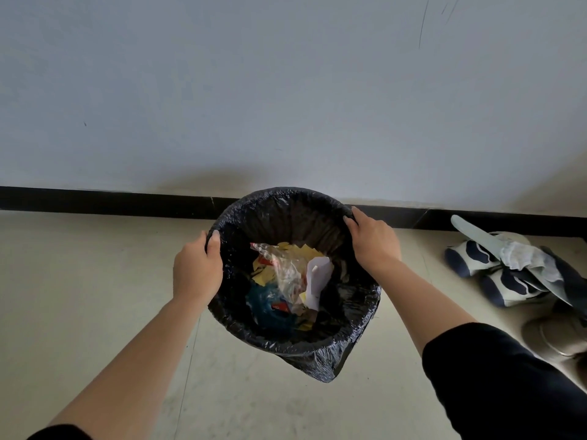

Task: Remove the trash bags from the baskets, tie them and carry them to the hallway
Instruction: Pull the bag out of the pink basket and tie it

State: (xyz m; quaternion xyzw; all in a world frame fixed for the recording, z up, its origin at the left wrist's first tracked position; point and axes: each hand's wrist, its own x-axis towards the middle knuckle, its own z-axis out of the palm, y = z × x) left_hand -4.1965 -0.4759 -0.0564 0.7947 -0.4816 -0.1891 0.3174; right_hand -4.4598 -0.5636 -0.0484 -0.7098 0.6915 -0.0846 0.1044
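1. Head view: nearest, two forearms reach forward. A black right sleeve point(495, 376) is cut off by the frame's lower edge, and only a sliver of the left sleeve point(60, 433) shows.
2. The left hand point(197, 271) grips the trash bag point(286, 214) at its left rim, thumb hooked inside and fingers hidden behind the plastic.
3. The right hand point(374, 246) grips the far right rim, fingers curled over it with their tips out of sight.
4. The black bag stands open on the floor point(79, 281) near the wall. The basket beneath it is wholly covered.
5. Inside lie white paper point(317, 277), crumpled clear plastic point(286, 271), yellow scraps point(263, 271) and something blue point(266, 300), hard to identify in the shadow.
6. To the right, shoes point(476, 258) lie in a heap, partly covered by pale cloth.
7. Beyond runs a black baseboard point(95, 201), partly hidden by the bag, under a plain wall point(286, 90).
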